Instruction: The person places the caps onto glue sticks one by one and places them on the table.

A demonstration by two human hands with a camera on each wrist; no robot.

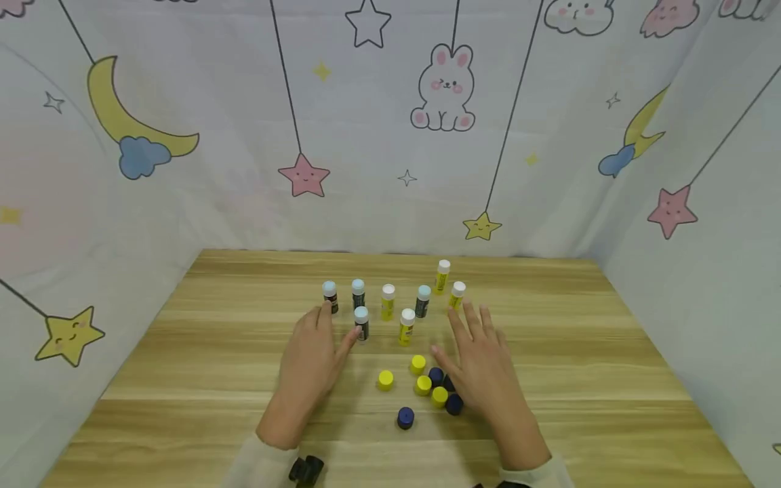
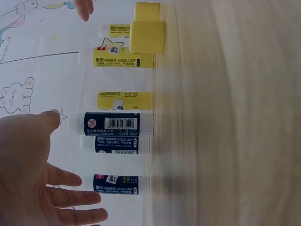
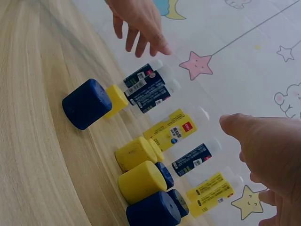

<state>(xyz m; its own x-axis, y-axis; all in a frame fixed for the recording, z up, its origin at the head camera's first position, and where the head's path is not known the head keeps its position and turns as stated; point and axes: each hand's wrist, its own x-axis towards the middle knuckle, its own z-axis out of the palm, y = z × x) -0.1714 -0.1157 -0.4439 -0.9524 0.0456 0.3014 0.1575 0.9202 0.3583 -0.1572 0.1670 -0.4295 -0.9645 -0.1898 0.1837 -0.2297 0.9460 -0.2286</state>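
Observation:
Several glue sticks stand upright without their coloured caps, some with navy labels and some with yellow, clear tops showing. My left hand [image 1: 310,356] is spread beside the navy glue sticks on the left; its fingertips overlap one navy glue stick [image 1: 330,298] and its thumb is close to another navy glue stick [image 1: 361,327]. My right hand [image 1: 485,366], fingers apart, is over the right side, its fingertips near a yellow glue stick [image 1: 457,295]. Under and beside that palm are navy caps [image 1: 454,404] and yellow caps [image 1: 423,385], one navy cap partly hidden. Neither hand holds anything.
A wood-grain table [image 1: 610,379] carries everything. One yellow cap [image 1: 386,380] and one navy cap [image 1: 405,417] lie apart from the cap cluster. A white printed curtain [image 1: 378,224] hangs behind the table's back edge and along the sides.

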